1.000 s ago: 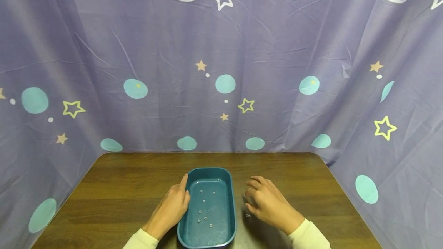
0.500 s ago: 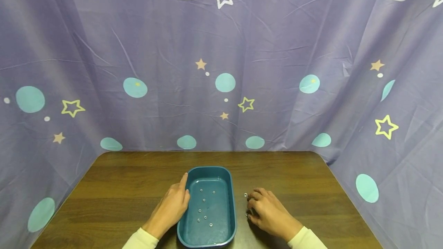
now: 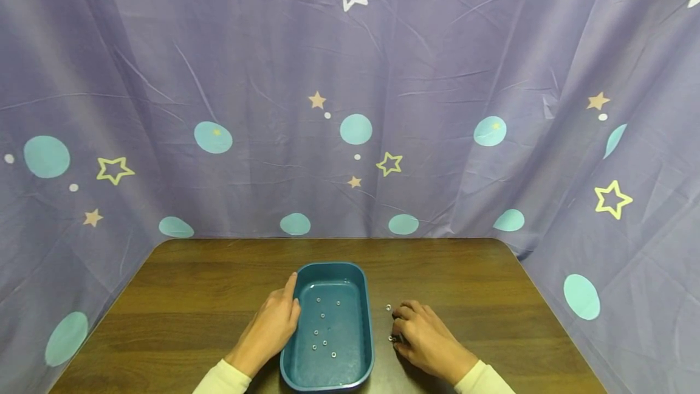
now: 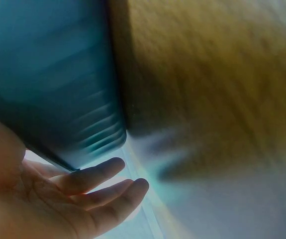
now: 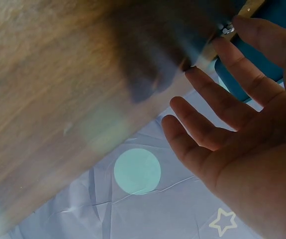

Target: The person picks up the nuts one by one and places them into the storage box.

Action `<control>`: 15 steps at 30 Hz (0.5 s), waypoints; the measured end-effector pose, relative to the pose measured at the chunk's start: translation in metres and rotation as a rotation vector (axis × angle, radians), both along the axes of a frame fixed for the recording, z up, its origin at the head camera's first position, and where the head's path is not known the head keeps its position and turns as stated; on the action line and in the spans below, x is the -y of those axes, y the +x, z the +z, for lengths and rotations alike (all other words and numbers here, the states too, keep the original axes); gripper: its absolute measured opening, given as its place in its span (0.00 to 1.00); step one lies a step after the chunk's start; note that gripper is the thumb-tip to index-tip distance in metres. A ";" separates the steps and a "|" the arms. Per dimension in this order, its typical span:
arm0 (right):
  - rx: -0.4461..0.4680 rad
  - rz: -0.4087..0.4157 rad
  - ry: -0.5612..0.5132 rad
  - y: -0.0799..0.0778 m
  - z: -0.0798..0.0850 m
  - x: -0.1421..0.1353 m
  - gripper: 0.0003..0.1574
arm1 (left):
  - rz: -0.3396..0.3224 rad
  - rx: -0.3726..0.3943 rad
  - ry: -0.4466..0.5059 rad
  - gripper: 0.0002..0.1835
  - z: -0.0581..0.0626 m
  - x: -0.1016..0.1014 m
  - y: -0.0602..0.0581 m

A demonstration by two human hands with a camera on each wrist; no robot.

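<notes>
A teal rectangular tray (image 3: 328, 376) stands on the table, with several small metal nuts (image 3: 333, 355) scattered over its floor. My left hand (image 3: 269, 328) rests against the tray's left side, index finger stretched along the rim and thumb touching it. In the left wrist view the other fingers (image 4: 118, 199) extend loosely beside the outer wall. Right of the tray, my right hand (image 3: 423, 336) hovers low over the tabletop. Its thumb and index tips stand apart around small shiny nuts (image 5: 227, 28) in the right wrist view. Another nut (image 3: 388, 307) lies left of its fingers.
The brown wooden table (image 3: 219, 272) has rounded far corners. A purple curtain (image 3: 262, 78) with stars and dots hangs behind it and along both sides.
My right hand has come down and slightly toward me, bringing thumb and index to the nearer nuts and uncovering the farther one. My left hand and the tray stay put.
</notes>
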State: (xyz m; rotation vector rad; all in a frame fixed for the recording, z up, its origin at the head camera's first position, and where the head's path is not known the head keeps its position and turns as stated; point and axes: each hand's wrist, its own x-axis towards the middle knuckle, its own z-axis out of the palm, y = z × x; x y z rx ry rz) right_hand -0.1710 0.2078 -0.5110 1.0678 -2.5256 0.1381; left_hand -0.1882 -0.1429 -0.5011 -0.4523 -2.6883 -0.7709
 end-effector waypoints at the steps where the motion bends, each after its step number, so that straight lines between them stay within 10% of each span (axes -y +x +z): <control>1: -0.002 0.002 -0.002 0.000 0.000 0.000 0.11 | -0.001 -0.001 0.001 0.31 0.000 0.000 0.000; 15: -0.037 0.022 0.032 -0.001 -0.001 0.006 0.10 | 0.011 0.010 -0.003 0.31 0.000 0.001 0.001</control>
